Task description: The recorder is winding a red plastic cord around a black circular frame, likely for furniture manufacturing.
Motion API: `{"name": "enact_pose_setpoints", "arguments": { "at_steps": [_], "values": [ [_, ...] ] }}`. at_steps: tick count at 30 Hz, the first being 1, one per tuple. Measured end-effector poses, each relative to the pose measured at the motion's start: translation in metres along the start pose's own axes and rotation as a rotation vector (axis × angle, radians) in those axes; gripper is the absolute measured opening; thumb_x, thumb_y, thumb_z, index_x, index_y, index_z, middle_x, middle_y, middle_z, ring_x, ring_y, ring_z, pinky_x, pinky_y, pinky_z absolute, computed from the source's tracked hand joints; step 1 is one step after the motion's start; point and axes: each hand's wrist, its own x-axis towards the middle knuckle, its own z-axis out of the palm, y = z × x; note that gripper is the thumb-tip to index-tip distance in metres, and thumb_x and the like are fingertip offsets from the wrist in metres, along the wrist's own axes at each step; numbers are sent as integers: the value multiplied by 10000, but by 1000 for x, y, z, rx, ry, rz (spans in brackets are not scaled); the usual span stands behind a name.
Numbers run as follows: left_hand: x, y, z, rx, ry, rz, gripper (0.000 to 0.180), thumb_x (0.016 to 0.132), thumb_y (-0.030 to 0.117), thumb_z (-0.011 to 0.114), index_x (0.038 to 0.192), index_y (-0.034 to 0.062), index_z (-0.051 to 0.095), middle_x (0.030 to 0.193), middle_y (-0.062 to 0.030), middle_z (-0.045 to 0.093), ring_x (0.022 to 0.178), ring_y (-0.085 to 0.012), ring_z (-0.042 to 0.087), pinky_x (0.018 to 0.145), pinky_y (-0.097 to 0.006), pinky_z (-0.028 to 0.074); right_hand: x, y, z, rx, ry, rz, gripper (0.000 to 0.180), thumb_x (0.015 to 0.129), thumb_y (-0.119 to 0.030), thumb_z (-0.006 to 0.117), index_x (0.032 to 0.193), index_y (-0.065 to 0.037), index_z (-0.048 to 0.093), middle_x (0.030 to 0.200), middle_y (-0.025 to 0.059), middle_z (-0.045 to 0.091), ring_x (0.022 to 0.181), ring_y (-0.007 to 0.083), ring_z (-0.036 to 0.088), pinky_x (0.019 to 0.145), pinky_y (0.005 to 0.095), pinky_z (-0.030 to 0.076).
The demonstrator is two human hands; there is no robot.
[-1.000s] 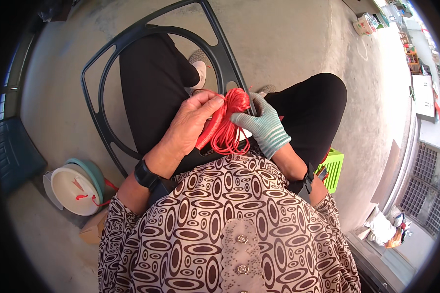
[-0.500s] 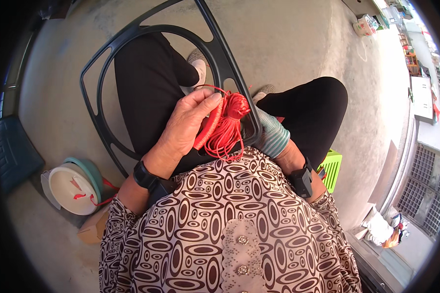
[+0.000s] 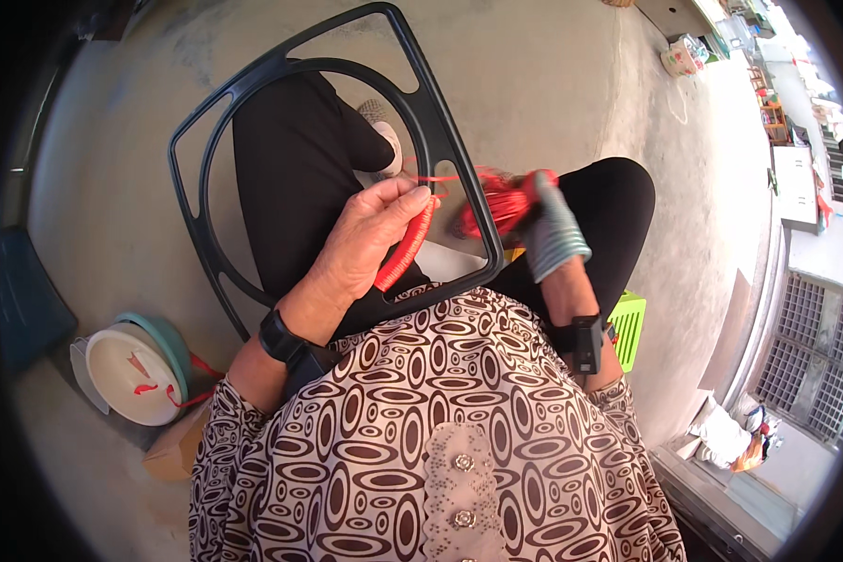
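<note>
Across my lap lies a black frame [image 3: 448,140] with an inner ring and rounded corners. Tight turns of red cord cover a curved stretch of the ring, a red wrapped section [image 3: 406,251]. At the upper end of these turns, my bare left hand [image 3: 361,232] pinches the cord with thumb and fingers. My right hand [image 3: 556,234], in a grey-green striped glove, grips a bundle of red cord [image 3: 496,208] just outside the frame's right side; it is blurred by motion. A strand of cord runs from the bundle across the frame's side bar toward my left fingers.
A cream basin [image 3: 122,398] and a teal basin [image 3: 170,348] stand at the lower left, with red strips on them, beside a cardboard box [image 3: 173,450]. A green slatted crate [image 3: 629,328] is right of my knee. A patterned bucket [image 3: 684,58] stands at the far right.
My right hand has moved right with the cord bundle, from inside the frame to outside its right bar. My left hand keeps its pinch at the wrapped section. The frame has shifted slightly in view.
</note>
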Motion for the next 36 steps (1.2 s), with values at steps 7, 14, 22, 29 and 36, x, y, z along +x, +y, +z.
{"name": "enact_pose_setpoints", "arguments": {
  "at_steps": [7, 14, 22, 29, 36],
  "values": [
    [-3, 8, -2, -93, -51, -85, 252, 977, 284, 556, 999, 36, 595, 838, -80, 655, 686, -130, 647, 597, -252, 550, -4, -115, -89, 613, -592, -141, 391, 957, -360, 554, 1053, 19, 562, 890, 51, 585, 869, 182, 584, 850, 359, 472],
    [-5, 9, 0, -184, -58, -79, 257, 982, 298, 543, 1012, 45, 578, 812, -108, 663, 640, -145, 653, 576, -243, 546, -9, -164, -148, 407, -760, -147, 499, 1001, -405, 459, 1186, 53, 524, 653, -6, 448, 484, 62, 394, 514, 259, 367],
    [-5, 13, 3, -155, -77, -77, 198, 969, 242, 563, 940, 47, 567, 800, -124, 676, 621, -163, 671, 583, -253, 569, -17, -123, -35, -659, -32, -576, 390, 864, -256, 694, 1117, 23, 594, 903, 65, 656, 834, 148, 613, 775, 266, 499],
    [-8, 2, 7, -192, -198, -219, 185, 952, 191, 594, 963, 7, 589, 820, -133, 677, 676, -188, 679, 621, -283, 576, 9, -20, 81, -489, -201, -307, 355, 886, -164, 668, 1166, 28, 567, 944, 55, 643, 849, 119, 601, 778, 255, 499],
    [5, -16, 7, -342, -162, -203, 230, 933, 145, 620, 1093, -19, 609, 1010, -104, 676, 888, -171, 677, 804, -306, 563, -3, -20, 90, 153, -934, 628, 606, 921, -497, 553, 1245, 14, 532, 1097, 167, 624, 953, 277, 636, 875, 403, 531]
  ]
}}
